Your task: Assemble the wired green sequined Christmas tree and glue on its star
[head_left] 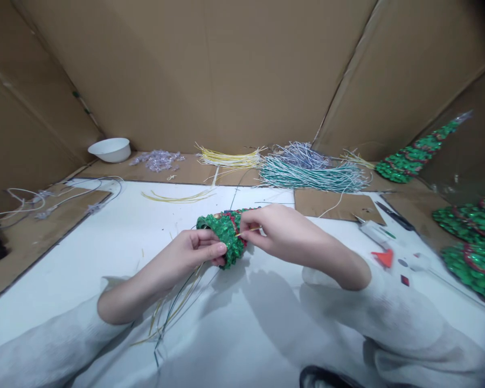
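Observation:
A small green tinsel Christmas tree (231,249) with red trim lies on its side in the middle of the white table, its open base toward the left. My left hand (204,247) grips it by the base, thumb on the near side. At its right, my right hand (256,226) pinches a thin yellow wire (254,230) whose end meets the green surface. Whether the wire passes into the tree I cannot tell. Several loose yellow and dark wires (178,307) trail from the base toward me, below my left wrist.
Bundles of yellow wires (230,157) and green-white wires (313,175) lie at the back, beside clear plastic pieces (157,160) and a white bowl (110,150). Finished-looking trees (416,153) stand right. A utility knife (394,215) and an orange piece (383,258) lie nearer. Cardboard walls enclose the table.

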Demonstrator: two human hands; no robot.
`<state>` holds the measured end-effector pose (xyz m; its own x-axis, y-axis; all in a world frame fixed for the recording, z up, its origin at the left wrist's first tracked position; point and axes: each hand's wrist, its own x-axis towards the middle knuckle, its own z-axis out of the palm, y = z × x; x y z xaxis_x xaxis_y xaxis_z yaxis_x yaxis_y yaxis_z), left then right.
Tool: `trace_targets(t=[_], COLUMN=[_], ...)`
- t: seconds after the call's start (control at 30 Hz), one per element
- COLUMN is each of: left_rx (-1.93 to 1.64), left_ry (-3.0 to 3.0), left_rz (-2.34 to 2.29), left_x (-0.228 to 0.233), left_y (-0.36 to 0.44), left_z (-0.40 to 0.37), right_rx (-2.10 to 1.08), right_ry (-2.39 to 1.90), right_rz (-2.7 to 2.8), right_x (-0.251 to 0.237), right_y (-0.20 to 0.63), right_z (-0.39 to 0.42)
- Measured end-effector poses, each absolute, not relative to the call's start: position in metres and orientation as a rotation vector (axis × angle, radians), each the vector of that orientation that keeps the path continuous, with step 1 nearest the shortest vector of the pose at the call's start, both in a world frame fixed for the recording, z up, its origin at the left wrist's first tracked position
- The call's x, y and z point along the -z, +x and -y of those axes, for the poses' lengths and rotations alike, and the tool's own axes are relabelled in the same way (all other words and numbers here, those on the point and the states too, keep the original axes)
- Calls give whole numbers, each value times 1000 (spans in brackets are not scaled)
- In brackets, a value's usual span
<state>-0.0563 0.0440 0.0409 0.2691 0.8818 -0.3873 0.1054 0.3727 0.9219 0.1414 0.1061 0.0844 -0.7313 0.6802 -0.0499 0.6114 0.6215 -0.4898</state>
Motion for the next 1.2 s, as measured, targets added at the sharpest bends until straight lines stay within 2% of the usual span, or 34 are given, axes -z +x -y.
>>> trace_targets(t=[0.2,0.33,0.5,0.83,1.0,1.2], left_rx=[-690,-688,-699,-694,-711,-711], left_ry=[1069,1082,1069,1065,1079,1061], left_rz=[-1223,-1184,-1192,-1210,-1189,-1205], left_x=[-39,-38,-36,-36,-35,-32], left_y=[-57,-58,-57,-57,-58,-58], left_z=[-45,-45,-45,-46,-45,-44], right_rx=[-699,-621,-670,-583,-520,-589], right_ry=[-1106,-1158,-1124,-1174,-1135,-1113], right_rz=[2716,2704,2710,2732,2700,2696], right_x=[-99,-90,-78,-102,-91,-82], right_y=[153,145,135,155,145,140], right_z=[-113,-110,-104,-106,-104,-104])
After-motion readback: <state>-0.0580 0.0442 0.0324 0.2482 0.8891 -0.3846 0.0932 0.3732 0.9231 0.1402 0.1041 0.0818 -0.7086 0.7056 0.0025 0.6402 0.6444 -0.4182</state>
